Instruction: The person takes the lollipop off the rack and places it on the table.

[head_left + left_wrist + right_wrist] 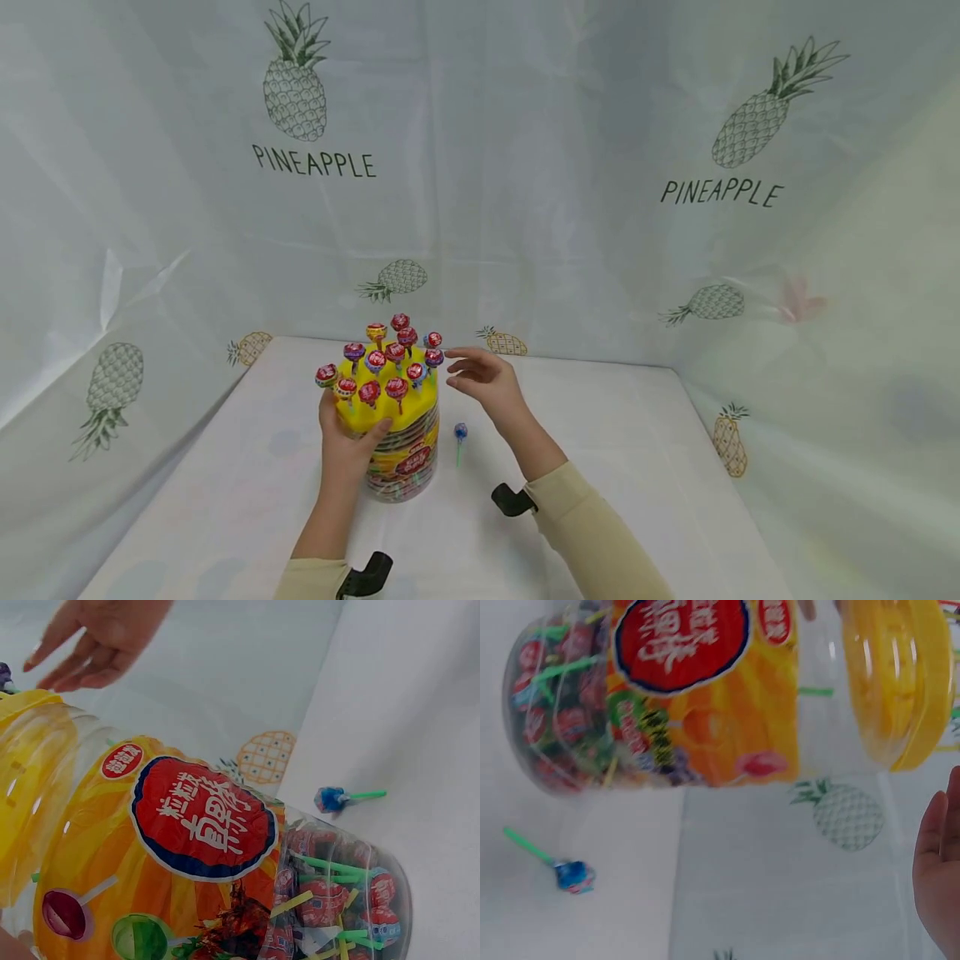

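A clear plastic jar (405, 467) stands on the table with a yellow lid (382, 408), several wrapped lollipops (396, 387) sticking up from its top. My left hand (348, 450) grips the jar by the lid, thumb in front and fingers round the left side. To the right of the lid is my right hand (483, 385), fingers loosely bent and holding nothing, fingertips close to a purple-wrapped lollipop (433, 357) at the edge. More lollipops (322, 907) lie inside the jar's lower part. A blue-wrapped lollipop (461, 432) with a green stick lies on the table, right of the jar.
The white-covered table (600, 433) ends against a pale curtain (525, 208) printed with pineapples, which hangs behind and at both sides. Black wrist mounts (513, 500) sit at both sleeve cuffs.
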Motion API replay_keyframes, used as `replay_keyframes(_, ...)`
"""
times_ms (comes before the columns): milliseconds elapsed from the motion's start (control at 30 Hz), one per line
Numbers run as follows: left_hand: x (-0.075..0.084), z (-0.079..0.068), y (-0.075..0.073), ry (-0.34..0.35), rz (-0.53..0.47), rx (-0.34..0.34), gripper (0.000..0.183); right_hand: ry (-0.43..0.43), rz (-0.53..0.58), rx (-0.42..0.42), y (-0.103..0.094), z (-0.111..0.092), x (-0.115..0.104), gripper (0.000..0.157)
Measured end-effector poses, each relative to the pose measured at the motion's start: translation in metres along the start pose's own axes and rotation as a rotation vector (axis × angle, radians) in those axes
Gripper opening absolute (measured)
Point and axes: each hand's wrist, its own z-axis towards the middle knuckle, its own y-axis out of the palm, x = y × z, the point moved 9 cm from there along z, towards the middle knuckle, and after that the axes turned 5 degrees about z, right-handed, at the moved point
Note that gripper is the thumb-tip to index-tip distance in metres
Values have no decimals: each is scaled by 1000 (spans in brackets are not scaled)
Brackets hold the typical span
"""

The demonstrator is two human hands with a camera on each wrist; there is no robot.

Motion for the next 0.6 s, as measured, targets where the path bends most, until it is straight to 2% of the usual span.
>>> replay_keyframes(233,0,0,-1,-11,19,-5,97,-138,59,-56,19,-3,-24,31)
replay_keyframes(367,5,0,0,32,-20,-2,96,-196,52,-85,25,-3,-30,24)
replay_keyframes(467,6,-1,0,57,-46,-3,95,-224,41,-83,27,-2,-31,21)
replay_keyframes(600,5,-2,0,49,-41,-1,95,-251,30,-49,30,-3,-37,19)
